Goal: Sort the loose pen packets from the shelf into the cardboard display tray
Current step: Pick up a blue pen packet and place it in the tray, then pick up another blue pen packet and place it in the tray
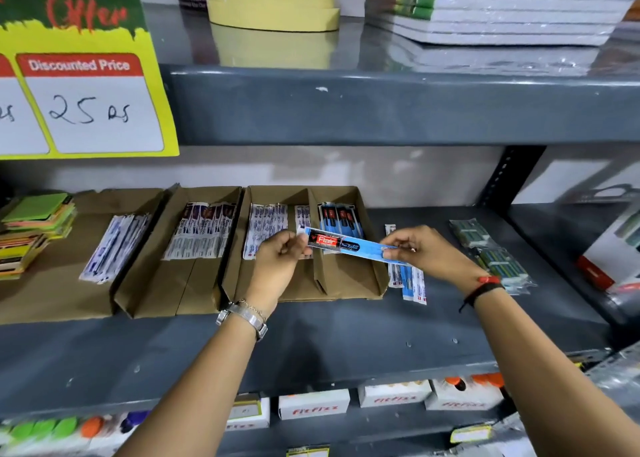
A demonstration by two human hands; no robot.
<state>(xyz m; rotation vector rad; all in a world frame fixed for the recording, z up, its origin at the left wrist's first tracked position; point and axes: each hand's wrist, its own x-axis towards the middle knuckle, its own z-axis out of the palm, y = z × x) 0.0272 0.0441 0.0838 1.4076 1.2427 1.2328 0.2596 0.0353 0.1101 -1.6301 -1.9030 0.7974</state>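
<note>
The grey metal shelf (346, 335) is taking up most of the view, painted steel with a scuffed, dusty top and a thick front lip. A second deck above is carrying flat rolls of yellowish tape (277, 3) and a stack of shrink-wrapped notebooks (502, 6), both reflecting in the shiny surface. A glossy yellow price card (90, 93) is hanging at the upper left, handwritten "25 Rs" on its white panel.

On the lower deck, the tray (353, 276) is sitting open toward the camera: plain brown corrugated cardboard, folded into long narrow slots with upright dividers. More cardboard is lying to its left with white-and-blue packets fanned out on it. Black-and-blue packets are already sitting in the tray's right slot, white ones in the slots to the left of it. Far left there's a soft pile of green and orange sticky pads (34, 228), far right some crinkly clear bags of greenish stuff (491, 252).

Loose packets (412, 283) are lying flat on the bare shelf just right of the tray, thin glossy strips.

Both hands are holding one packet (349, 245), a long flat blue sleeve with a red "Flair" label, tilted over the right slot and not touching the cardboard. The left hand (277, 259), metal watch on the wrist, is pinching the labelled end between thumb and fingers. The right hand (426, 252), red and black threads on the wrist, is pinching the other end the same way.
</note>
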